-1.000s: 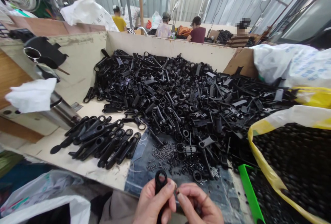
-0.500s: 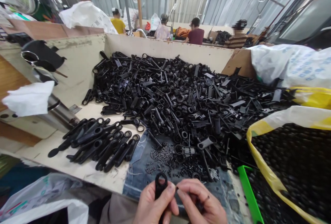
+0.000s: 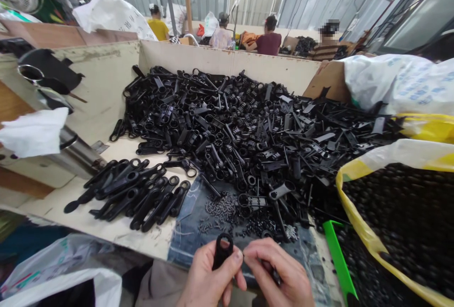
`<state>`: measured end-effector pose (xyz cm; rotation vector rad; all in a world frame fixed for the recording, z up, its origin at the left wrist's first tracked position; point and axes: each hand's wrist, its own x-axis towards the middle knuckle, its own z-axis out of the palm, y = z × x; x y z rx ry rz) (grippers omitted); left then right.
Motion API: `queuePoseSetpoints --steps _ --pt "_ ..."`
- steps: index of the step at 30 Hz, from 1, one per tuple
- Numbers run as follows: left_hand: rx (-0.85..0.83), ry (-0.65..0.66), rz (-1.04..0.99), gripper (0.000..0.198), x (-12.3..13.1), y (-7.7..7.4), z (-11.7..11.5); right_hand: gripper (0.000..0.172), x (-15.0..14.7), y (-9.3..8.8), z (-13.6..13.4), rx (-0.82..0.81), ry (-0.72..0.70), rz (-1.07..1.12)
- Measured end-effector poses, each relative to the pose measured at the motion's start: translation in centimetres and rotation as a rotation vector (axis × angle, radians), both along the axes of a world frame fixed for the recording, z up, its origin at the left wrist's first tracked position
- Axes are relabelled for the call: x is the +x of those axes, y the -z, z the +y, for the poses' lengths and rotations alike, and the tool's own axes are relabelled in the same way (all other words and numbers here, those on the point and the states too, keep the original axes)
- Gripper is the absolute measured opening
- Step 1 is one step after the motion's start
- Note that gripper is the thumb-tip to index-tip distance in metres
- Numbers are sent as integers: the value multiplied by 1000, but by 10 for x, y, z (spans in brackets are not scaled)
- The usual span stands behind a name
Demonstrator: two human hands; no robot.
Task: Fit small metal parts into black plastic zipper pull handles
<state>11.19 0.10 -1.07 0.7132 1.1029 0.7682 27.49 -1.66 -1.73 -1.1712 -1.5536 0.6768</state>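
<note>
My left hand (image 3: 213, 276) is closed round a black plastic part with a ring-shaped end (image 3: 223, 246), which points up between thumb and fingers. Beside it, my right hand (image 3: 278, 269) pinches something small and dark close to the left thumb tip; more dark material shows under its curled fingers, too hidden to name. Just beyond the hands, small screws (image 3: 222, 210) and tiny black pieces (image 3: 260, 225) lie on a dark blue cloth (image 3: 184, 245). A large heap of black plastic parts (image 3: 220, 127) rises behind them.
Several black handle-like parts (image 3: 133, 193) lie in a group at the left. A metal cylinder (image 3: 76, 153) leans there. At the right are a green tray edge (image 3: 338, 259) and a yellow-rimmed bag (image 3: 349, 203) of black pieces. People sit beyond the back board (image 3: 227, 61).
The view has shifted slightly, moving the bench and heap a little left and up in it. Both hands keep their hold, with the right fingertips still close to the left thumb.
</note>
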Motion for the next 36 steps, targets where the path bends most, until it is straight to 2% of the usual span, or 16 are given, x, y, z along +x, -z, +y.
queuePoseSetpoints --steps 3,6,10,12,20,27,36 --pt "1 32 -23 62 0 1 0 16 5 -2 2 -60 -46 0" --pt "-25 -9 -72 60 1 0 1 14 8 0 3 -124 -16 46" --pt "-172 -54 -223 57 5 1 2 10 8 2 2 -19 -59 89" --pt "-250 -51 -289 58 7 2 2 15 8 2 1 -8 -90 94" --pt "-386 -91 -360 57 12 -7 2 13 0 10 -8 -81 59 231" --pt "-352 -85 -351 58 12 -5 4 12 1 16 -9 -197 49 303" --pt "-203 -14 -187 64 8 1 2 37 1 20 -10 -378 106 303"
